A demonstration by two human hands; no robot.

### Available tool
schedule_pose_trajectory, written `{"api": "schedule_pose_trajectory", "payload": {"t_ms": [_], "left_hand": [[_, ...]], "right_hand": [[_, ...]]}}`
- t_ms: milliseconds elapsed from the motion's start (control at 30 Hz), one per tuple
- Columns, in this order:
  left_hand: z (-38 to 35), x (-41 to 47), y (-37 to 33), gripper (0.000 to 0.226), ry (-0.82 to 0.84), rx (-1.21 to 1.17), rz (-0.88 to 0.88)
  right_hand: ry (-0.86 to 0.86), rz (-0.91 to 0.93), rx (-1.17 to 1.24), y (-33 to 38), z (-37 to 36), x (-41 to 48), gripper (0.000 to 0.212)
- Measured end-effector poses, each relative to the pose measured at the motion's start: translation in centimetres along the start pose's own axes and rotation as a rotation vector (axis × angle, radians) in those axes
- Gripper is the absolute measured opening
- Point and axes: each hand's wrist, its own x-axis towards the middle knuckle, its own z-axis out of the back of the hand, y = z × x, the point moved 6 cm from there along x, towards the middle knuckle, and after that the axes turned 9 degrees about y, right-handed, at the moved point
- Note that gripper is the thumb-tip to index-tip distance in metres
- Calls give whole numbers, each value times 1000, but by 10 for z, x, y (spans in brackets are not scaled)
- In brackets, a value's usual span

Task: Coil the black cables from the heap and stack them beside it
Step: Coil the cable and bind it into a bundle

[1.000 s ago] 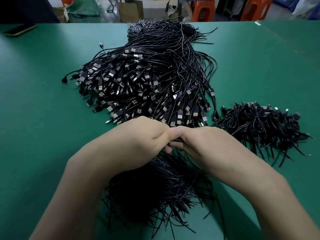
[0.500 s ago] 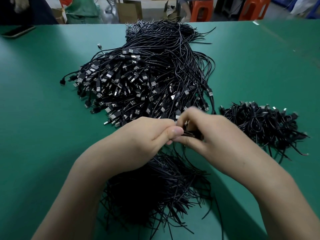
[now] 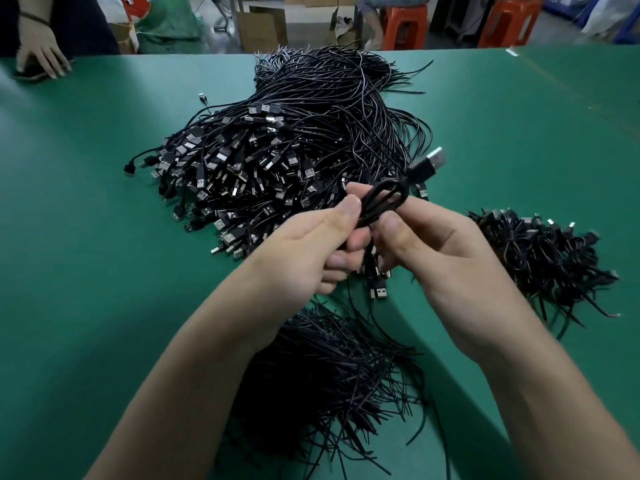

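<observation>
progress looks early tbh, just a small stack [image 3: 540, 258] right of the huge heap [image 3: 294, 161], and left hand [image 3: 304, 251] plus right hand [image 3: 443, 251] both pinch one half-looped cable [image 3: 384, 199] above the heap's near edge.

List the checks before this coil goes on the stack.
1. Grip: ok; left hand and right hand both pinch the coil.
2. Coil tied off: cannot tell.
3. Plug hanging below the hands: cannot tell whether it is this cable's.
4. Way to stack: ok; only bare table between right hand and it.
5. Other person's hand: ok; far off at the table's left corner.
</observation>
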Motion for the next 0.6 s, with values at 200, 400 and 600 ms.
{"api": "schedule_pose_trajectory", "payload": {"t_ms": [200, 400, 600], "left_hand": [[-8, 3, 7, 46, 11, -136, 62], [-1, 1, 9, 67, -31, 181, 127], [21, -6, 1, 33, -305, 155, -52]], "right_hand": [[-102, -7, 133, -6, -9, 1, 25], [-148, 44, 217, 0, -17, -1, 40], [-291, 61, -131, 3, -4, -2, 33]]}}
